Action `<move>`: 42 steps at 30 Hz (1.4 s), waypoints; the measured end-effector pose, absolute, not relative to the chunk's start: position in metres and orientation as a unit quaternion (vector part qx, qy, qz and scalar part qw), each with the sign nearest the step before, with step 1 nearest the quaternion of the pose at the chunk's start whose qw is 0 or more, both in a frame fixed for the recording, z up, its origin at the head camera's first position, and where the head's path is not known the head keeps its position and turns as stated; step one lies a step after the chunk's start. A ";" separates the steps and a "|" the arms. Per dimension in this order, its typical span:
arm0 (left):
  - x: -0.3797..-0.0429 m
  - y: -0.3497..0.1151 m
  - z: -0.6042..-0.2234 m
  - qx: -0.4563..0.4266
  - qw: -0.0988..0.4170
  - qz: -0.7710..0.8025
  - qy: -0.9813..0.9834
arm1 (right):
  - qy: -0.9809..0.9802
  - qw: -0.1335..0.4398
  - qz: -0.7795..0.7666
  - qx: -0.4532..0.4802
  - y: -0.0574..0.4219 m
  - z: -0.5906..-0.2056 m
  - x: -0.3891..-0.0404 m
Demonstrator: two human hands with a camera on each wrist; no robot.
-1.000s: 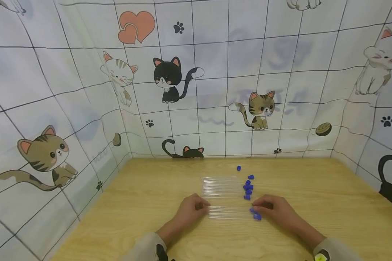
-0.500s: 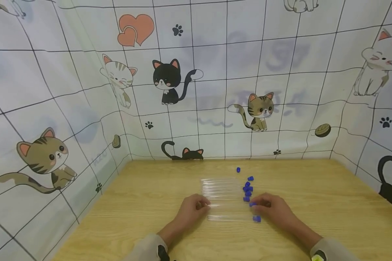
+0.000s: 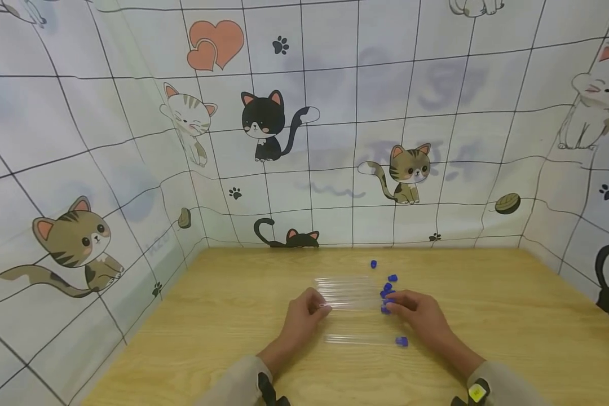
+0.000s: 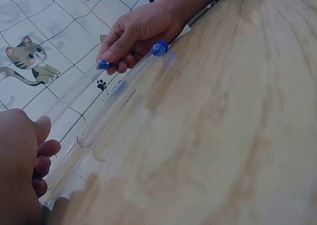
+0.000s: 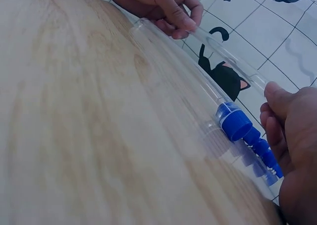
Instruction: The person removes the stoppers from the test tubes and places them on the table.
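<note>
My left hand [image 3: 304, 316] pinches the left end of a clear test tube [image 4: 74, 96], raised over the wooden table. At its other end, my right hand [image 3: 421, 316] holds the tube by its blue stopper [image 4: 103, 64], which the fingers partly cover. Nearer me lies another clear test tube [image 3: 357, 339] with a blue stopper [image 3: 402, 341] in its right end. Beyond the left fingers, a row of several clear tubes [image 3: 345, 287] lies side by side. Several loose blue stoppers [image 3: 388, 287] sit right of that row, some hidden behind the right fingers.
The wooden table [image 3: 223, 338] reaches back to a white grid-patterned cloth [image 3: 330, 197] printed with cats, which also hangs at both sides. One blue stopper [image 3: 373, 264] lies apart near the table's back. A strap [image 3: 474, 392] sits on the right sleeve.
Both hands have moved away from me toward the tube row, carrying one stoppered tube off from beside the front one. The front tube stays where it lay.
</note>
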State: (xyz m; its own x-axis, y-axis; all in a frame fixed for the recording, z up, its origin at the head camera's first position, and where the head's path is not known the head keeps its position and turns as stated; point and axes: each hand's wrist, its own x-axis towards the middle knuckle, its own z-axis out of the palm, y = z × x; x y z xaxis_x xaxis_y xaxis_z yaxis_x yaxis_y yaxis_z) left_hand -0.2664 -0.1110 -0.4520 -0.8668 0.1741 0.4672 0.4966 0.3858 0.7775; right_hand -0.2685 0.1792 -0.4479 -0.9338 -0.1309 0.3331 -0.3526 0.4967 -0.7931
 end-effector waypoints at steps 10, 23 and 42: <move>-0.264 -0.112 -0.451 -0.215 0.155 -0.504 -0.822 | -0.857 0.125 0.479 0.142 0.179 -0.446 -0.266; -0.263 -0.112 -0.451 -0.233 0.163 -0.494 -0.822 | -0.851 0.143 0.485 0.141 0.181 -0.447 -0.266; -0.262 -0.112 -0.449 -0.225 0.162 -0.508 -0.816 | -0.826 0.059 0.531 0.182 0.190 -0.444 -0.261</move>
State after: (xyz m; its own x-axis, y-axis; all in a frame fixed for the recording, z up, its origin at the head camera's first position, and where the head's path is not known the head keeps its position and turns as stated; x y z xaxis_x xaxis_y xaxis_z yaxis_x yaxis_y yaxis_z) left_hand -0.2625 -0.1124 -0.4489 -0.8462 0.2015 0.4933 0.5316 0.3829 0.7555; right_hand -0.2607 0.1902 -0.4444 -0.9270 -0.2371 0.2905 -0.3627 0.3711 -0.8548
